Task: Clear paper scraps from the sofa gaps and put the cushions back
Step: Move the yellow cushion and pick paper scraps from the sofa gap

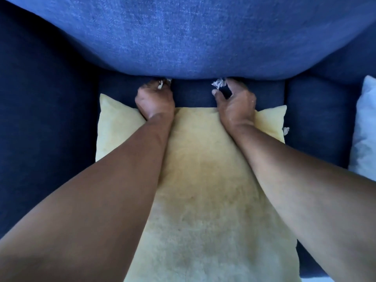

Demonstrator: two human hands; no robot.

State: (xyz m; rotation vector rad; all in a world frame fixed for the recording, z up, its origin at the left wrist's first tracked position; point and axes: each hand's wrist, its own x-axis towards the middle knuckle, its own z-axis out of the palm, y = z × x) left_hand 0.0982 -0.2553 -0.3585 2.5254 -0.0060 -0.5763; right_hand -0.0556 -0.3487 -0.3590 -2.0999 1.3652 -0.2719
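A yellow cushion lies flat on the dark blue sofa seat, under both my forearms. My left hand reaches to the gap below the blue back cushion, its fingers curled round a white paper scrap. My right hand is at the same gap further right, fingers bent over another crumpled paper scrap, thumb just below it; whether it grips it I cannot tell. A third small scrap sticks out of the seat gap by the yellow cushion's right corner.
The sofa's dark armrest runs along the left. A second seat section lies to the right, with a white cushion at the right edge of view.
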